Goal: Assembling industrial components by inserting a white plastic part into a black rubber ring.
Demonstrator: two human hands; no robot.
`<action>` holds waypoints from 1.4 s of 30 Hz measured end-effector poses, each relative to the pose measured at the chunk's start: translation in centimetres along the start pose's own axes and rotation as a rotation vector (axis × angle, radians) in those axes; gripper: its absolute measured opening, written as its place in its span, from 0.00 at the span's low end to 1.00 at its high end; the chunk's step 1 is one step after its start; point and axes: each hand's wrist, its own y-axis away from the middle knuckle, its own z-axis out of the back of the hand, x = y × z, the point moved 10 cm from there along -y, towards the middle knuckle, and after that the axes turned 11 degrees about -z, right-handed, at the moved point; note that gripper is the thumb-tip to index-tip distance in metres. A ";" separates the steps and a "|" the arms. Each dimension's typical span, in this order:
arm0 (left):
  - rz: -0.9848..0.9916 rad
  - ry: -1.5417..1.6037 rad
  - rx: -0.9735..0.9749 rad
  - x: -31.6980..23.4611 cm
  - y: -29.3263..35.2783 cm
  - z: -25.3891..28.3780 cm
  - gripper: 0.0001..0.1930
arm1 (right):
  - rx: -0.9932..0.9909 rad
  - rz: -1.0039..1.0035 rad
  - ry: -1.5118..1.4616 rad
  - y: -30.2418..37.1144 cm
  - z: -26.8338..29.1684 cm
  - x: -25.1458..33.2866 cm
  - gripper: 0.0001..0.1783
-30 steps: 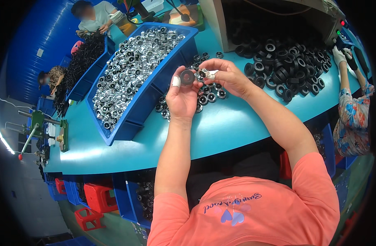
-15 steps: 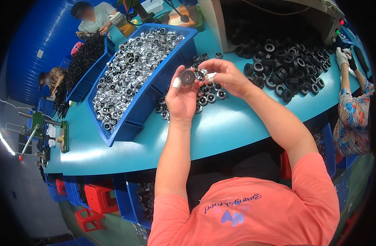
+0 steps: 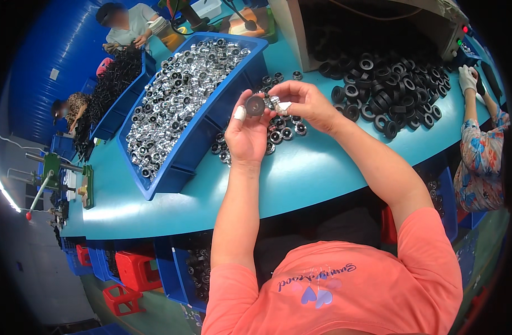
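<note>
My left hand (image 3: 246,135) is closed around a round black wheel-like part (image 3: 255,106), its disc face turned up between thumb and fingers. White tape wraps the left thumb. Close beside it, my right hand (image 3: 310,107) pinches a small shiny silver part (image 3: 274,102) with thumb and forefinger; a white wrap covers the thumb. Whether the two parts touch is hard to make out. Below and around the hands, several silver parts with black centres (image 3: 286,133) lie loose on the teal table (image 3: 222,209).
A long blue bin (image 3: 183,180) heaped with silver parts stands left of my hands. Black rings (image 3: 391,100) are piled at right, before a grey machine housing (image 3: 292,33). One co-worker's gloved hand (image 3: 466,78) is at far right; others sit at back left. Red stools (image 3: 134,271) stand below.
The silver part and my right fingers have shifted very slightly against the black part. My left hand stays almost in place.
</note>
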 end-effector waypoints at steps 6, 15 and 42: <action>-0.012 -0.035 -0.002 0.0 0.0 0.1 0.20 | -0.041 0.073 0.091 0.5 -0.4 0.9 0.19; -0.003 -0.189 0.086 0.6 0.0 -1.0 0.23 | -0.159 0.197 0.317 1.4 -0.7 2.4 0.16; -0.149 -0.435 0.070 -0.2 0.0 -1.3 0.18 | -0.271 0.390 0.537 3.0 -1.9 4.8 0.21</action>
